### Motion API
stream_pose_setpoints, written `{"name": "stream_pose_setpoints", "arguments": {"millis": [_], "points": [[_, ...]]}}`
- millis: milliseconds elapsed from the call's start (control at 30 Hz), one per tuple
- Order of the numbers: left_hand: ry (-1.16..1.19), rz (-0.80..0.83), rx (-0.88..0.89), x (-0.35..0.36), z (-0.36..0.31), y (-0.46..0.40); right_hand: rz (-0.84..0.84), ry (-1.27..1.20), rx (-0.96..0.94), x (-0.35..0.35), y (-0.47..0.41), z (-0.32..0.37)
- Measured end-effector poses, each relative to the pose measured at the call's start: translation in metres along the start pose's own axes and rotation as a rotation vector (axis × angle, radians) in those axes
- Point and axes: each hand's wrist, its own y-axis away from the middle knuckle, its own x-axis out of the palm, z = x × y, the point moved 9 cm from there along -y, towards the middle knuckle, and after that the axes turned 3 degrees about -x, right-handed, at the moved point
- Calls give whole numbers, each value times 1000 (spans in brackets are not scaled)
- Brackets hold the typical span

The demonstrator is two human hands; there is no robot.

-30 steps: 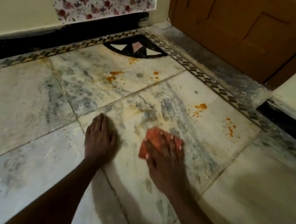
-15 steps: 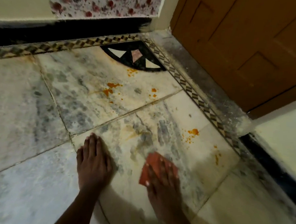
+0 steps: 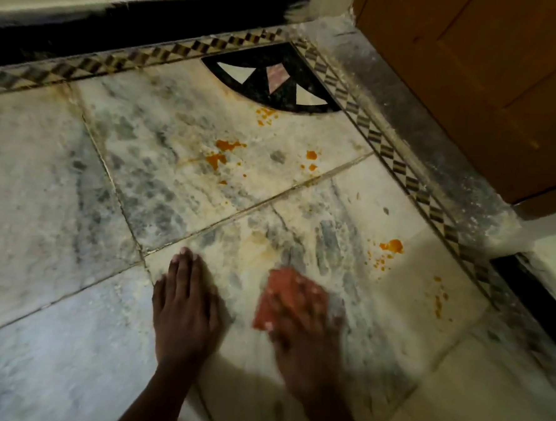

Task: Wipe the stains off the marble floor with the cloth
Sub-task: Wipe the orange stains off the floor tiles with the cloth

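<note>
A small red-orange cloth (image 3: pixel 276 296) lies flat on the marble floor (image 3: pixel 74 217), and my right hand (image 3: pixel 304 335) presses down on it with straight fingers; the hand is motion-blurred. My left hand (image 3: pixel 184 308) rests flat on the floor to the left of the cloth, fingers together. Orange stains sit on the tiles: a cluster (image 3: pixel 223 155) on the far tile, small spots (image 3: pixel 310 158) beside it, specks (image 3: pixel 266 115) below the black inlay, a blob (image 3: pixel 391 246) to the right of the cloth, and streaks (image 3: pixel 438 301) further right.
A black fan-shaped inlay (image 3: pixel 271 79) marks the floor corner. A checkered border strip (image 3: pixel 387 152) runs along the wall and the wooden door (image 3: pixel 490 77) at the right. A black skirting (image 3: pixel 135 22) lines the far wall.
The view has tilted down and closer to the corner. My right hand has shifted slightly with the cloth on the same tile. My left hand stays planted.
</note>
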Motion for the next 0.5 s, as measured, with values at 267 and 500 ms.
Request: {"name": "stream_pose_setpoints", "arguments": {"millis": [267, 500], "points": [[-100, 23, -31, 9, 1, -3, -86, -101, 259, 14, -170, -37], [-55, 9, -30, 6, 2, -1, 31, -102, -167, -1, -60, 24]]}}
